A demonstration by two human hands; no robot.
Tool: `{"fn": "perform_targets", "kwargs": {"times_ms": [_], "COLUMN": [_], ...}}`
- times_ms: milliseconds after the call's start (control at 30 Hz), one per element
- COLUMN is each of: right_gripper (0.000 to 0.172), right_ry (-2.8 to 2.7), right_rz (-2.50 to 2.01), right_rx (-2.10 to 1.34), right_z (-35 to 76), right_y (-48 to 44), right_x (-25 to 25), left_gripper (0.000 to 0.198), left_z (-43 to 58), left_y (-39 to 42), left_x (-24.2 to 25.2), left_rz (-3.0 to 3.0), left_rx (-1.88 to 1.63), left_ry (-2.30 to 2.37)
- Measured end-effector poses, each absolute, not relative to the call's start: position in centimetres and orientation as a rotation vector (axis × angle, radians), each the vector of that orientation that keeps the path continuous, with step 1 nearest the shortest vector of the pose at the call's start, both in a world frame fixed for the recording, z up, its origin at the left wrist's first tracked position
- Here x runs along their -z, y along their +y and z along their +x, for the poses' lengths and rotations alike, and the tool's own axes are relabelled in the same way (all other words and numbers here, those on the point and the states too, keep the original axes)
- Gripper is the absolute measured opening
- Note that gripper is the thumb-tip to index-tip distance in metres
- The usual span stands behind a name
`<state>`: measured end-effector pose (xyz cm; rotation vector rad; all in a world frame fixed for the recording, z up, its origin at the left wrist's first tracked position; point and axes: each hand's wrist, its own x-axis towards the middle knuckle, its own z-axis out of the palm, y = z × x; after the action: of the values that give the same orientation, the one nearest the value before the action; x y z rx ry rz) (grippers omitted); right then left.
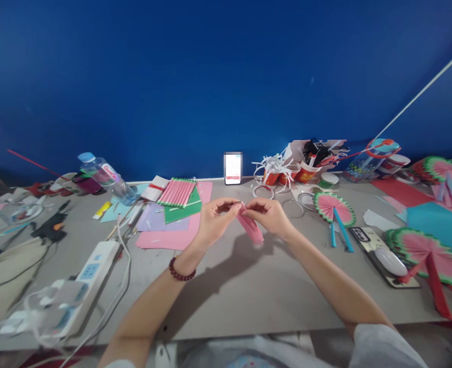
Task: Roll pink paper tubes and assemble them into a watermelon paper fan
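Between my two hands a pink folded paper strip hangs above the table, its lower end slanting down to the right. My left hand pinches its upper end with thumb and fingers; a dark red bead bracelet is on that wrist. My right hand closes on the same upper end from the other side, the fingertips of both hands nearly meeting. Left of them, a pleated pink paper with green edges lies on a green sheet. To the right lies a round pink-and-green paper fan with blue sticks.
A lit phone leans against the blue wall. Paper cups with tools stand back right. A second phone bears a white mouse; more fans lie beyond. At left are a power strip, cables, a glue gun and a bottle.
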<state>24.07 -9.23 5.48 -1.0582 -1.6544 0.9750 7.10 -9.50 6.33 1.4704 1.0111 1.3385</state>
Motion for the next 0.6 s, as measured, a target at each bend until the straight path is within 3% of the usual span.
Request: {"fn": "perform_targets", "kwargs": {"times_ms": [333,600], "right_gripper": [0.018,0.025], "right_ry": [-1.640,-1.623], "right_rz": [-1.109,-1.070], "right_rx": [-0.905,-1.267], "right_z": [23.83,24.28], "right_y": [-9.58,-9.04], "right_x": [-5.36,-5.38], "left_gripper": [0.019,0.019], "left_z": [7.19,6.72], "left_y": [-9.41,-8.63], "left_x": [-6.36,-6.37], "left_rz": [1.409,1.304], "left_rx": [-1.258,-1.371], "left_ry": [0.949,0.930]}}
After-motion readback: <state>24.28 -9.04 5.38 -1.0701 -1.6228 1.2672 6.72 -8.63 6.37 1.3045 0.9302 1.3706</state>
